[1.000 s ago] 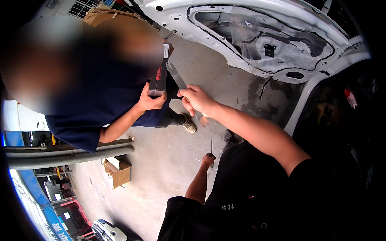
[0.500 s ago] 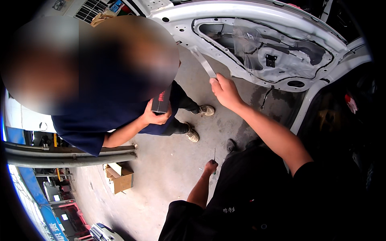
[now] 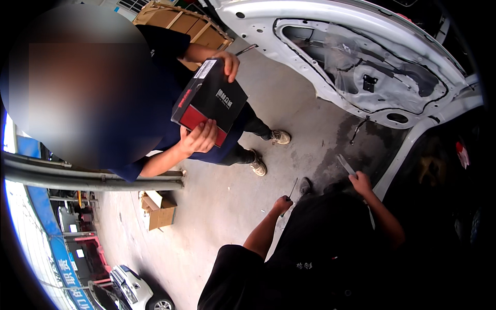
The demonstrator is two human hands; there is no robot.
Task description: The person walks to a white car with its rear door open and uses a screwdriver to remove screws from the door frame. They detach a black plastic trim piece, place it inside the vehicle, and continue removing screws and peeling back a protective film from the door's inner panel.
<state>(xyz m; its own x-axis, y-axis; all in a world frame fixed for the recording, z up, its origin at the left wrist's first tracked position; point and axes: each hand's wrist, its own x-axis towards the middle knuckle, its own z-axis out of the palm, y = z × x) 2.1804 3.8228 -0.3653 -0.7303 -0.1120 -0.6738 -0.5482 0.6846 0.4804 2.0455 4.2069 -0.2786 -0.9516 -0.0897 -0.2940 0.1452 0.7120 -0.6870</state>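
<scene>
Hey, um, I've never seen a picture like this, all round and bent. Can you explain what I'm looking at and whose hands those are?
There's no robot here. Every picture comes from one wide fisheye camera on a person's head, looking down, which is why straight edges curve.

The wearer's own arms are the two in dark sleeves, low in the picture. The left hand holds a thin-shafted tool, perhaps a screwdriver. The right hand holds a flat, pale strip; its material is hard to tell.

The co-worker opposite holds a black and red box in both hands.

An open cardboard box sits on the grey floor, and a white car door stands at upper right, its inner side bare.
</scene>
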